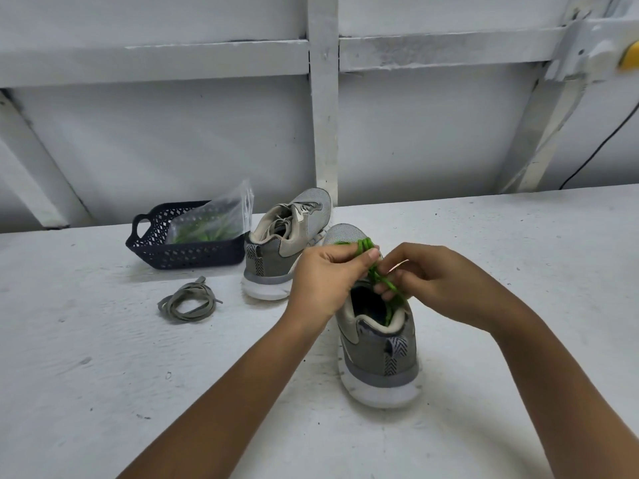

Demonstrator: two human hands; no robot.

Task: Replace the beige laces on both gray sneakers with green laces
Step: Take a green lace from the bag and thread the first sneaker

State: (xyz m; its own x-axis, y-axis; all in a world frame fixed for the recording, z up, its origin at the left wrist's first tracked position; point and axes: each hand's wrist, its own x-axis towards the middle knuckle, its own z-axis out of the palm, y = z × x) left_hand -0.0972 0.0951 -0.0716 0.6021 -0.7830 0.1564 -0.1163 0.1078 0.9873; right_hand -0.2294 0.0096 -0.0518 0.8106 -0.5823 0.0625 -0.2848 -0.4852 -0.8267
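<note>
The near gray sneaker point(378, 354) stands heel toward me on the white table point(518, 305). A green lace point(382, 281) runs over its tongue, with one end dropping into the shoe opening. My left hand point(328, 274) pinches a bunch of that lace above the shoe. My right hand point(425, 278) holds the same lace with curled fingers just beside it. The far gray sneaker point(280, 250) behind still carries its beige lace point(281, 223). A removed beige lace point(188, 302) lies coiled on the table to the left.
A dark plastic basket point(155, 248) at the back left holds a clear bag point(214, 219) with green laces inside. A white framed wall point(321, 115) rises right behind the table. A black cable point(601, 143) hangs at the far right.
</note>
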